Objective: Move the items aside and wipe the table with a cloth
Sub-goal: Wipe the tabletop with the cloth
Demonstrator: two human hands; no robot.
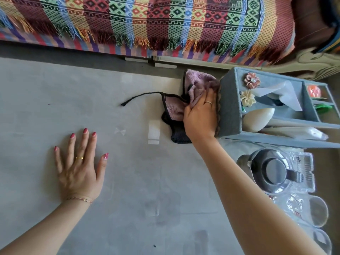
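While the right hand (200,116) presses down on the cloth (195,89), the left hand (81,168) lies flat on the grey tabletop (55,100) well to the left, fingers spread, holding nothing. Right grip: fingers mostly straight over the cloth, palm down, tips bunching the pink terry at the far side; it reads as a press rather than a pinch. Cloth is pink with a dark trim, crumpled; most of it sticks out beyond the fingertips toward the far tabletop edge, a pink flap and a dark corner poke out left of and below the palm. A dark loose cord (141,97) from the trim trails left across the surface. Cloth and hand sit right against the left wall of a blue felt organizer box (230,111), which carries fabric flowers (252,80) and a tissue (281,94). Nearer the camera on the right: a glass jug with dark lid (274,172) on a clear tray (305,173), plus glass cups (318,211). A patterned fringed blanket (147,21) covers the sofa beyond the tabletop.
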